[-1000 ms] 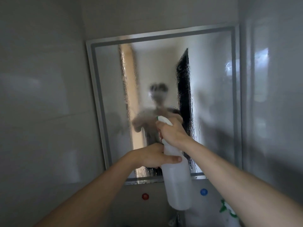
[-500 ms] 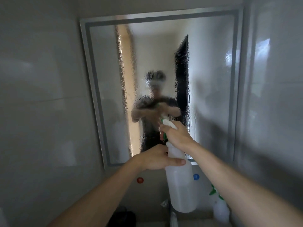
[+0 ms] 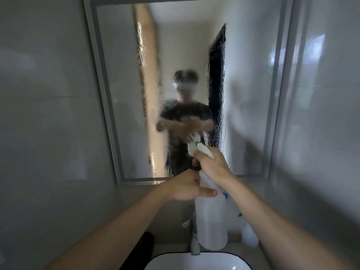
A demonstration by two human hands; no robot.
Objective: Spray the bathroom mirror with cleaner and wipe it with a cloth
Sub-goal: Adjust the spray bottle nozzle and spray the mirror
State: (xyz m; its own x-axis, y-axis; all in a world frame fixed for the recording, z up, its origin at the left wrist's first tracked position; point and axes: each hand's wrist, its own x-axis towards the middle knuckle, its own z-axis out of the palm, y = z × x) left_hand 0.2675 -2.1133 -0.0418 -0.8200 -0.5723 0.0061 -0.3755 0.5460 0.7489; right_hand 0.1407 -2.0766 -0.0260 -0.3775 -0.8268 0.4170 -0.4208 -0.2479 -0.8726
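spray bottle (image 3: 211, 221): translucent white, upright, held in the air above the basin (image 3: 196, 261), just in front of the lower part of the mirror (image 3: 120, 90)
right hand (image 3: 213, 166): wrapped round the bottle's neck, fingers (image 3: 194, 162) curled at the trigger; nozzle points at the glass
left hand (image 3: 187, 189): closed on the bottle's shoulder from the side, thumb laid across the front
mirror: fixed to the wall, middle band already covered in droplets and runs; outer left and right parts look drier
cloth: none visible, so wiping not started
faucet (image 3: 193, 240): directly below the bottle, partly hidden behind it
second bottle (image 3: 249, 236): small, on the counter (image 3: 262, 256) at right, near the right forearm
risk 1: more spray on the wet middle band would likely just run down over the bottom frame onto the wall and counter
risk 2: dry side areas may be missed if aim stays central
risk 3: wet fingers could slip on the smooth plastic; the bottle would fall onto the faucet or into the basin
risk 4: lowering the right arm carelessly could knock the second bottle
risk 5: liquid may streak if left before wiping
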